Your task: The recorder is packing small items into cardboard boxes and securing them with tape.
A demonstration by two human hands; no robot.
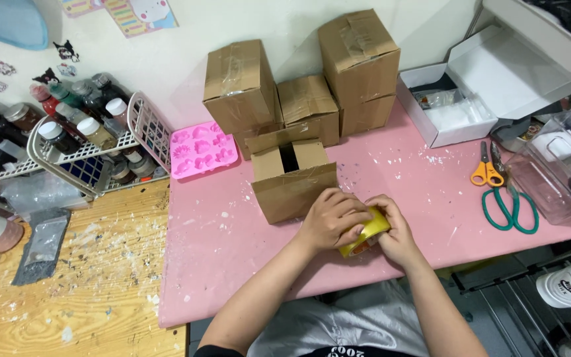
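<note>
- Both hands are down on the pink table (219, 251), right in front of the open cardboard box (292, 178), and between them sits a roll of yellow tape (367, 233).
- The left hand (330, 218) is curled over the top of the roll, fingers wrapped down its near side; the right hand (394, 231) closes on it from the other side, fingertips pressed to the rim. Both are grasping the roll, neither is loose.
- By my judgement the roll is light and stiff, a hard ring that won't crush, with a slick outer face; best held around the rim as it is now, leaving a thumb free to pick at the tape's end.
- The open box looks light too, thin board, flaps up, likely to slide if nudged.
- Count time: behind it a stack of sealed cardboard boxes (358, 53), four that I can make out, though their edges run together.
- Two pairs of scissors, one orange-handled (487, 173), one green-handled (511, 208), lie well off to the right.
- One pink silicone mould (203, 149), one white box (457, 109) with its lid open, one clear plastic container (556, 175).
- On the left, a wire rack of paint bottles (67, 125), too crowded to count.
</note>
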